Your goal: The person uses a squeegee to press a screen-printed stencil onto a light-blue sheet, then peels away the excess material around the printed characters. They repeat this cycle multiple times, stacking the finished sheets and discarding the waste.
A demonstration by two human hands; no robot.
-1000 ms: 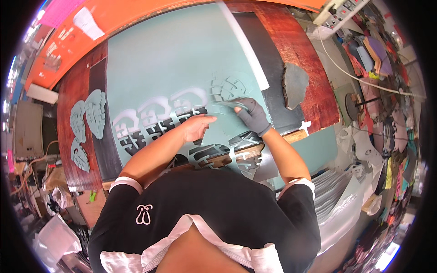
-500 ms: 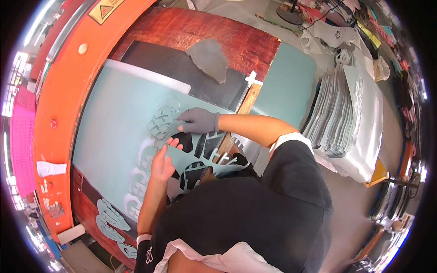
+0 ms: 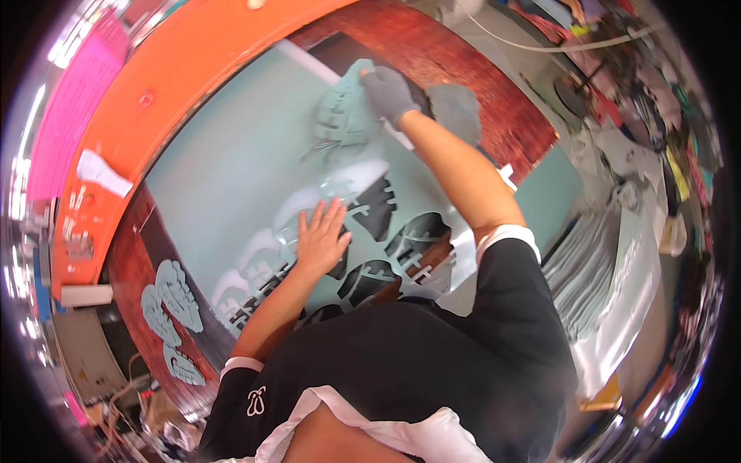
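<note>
My right hand [image 3: 390, 94], in a grey glove, reaches to the far side of a pale green sheet [image 3: 224, 131]. Its fingers close on the edge of a pale green slotted piece [image 3: 343, 112], which is slightly blurred. Bare and palm down, my left hand [image 3: 323, 238] rests with spread fingers on the sheet's near part, among cut-out openings. Dark board shows through several of these slotted holes [image 3: 377, 207].
An orange machine beam [image 3: 193, 65] crosses the left and far side. Several slotted cut pieces [image 3: 176, 297] lie on the reddish board [image 3: 127, 266] at left. A grey scrap [image 3: 455, 112] lies at the far right. Stacked sheets [image 3: 587, 270] stand to my right.
The view has turned. My right hand has moved farther away with the slotted piece. My left hand, raised and half turned before, now lies flat on the sheet.
</note>
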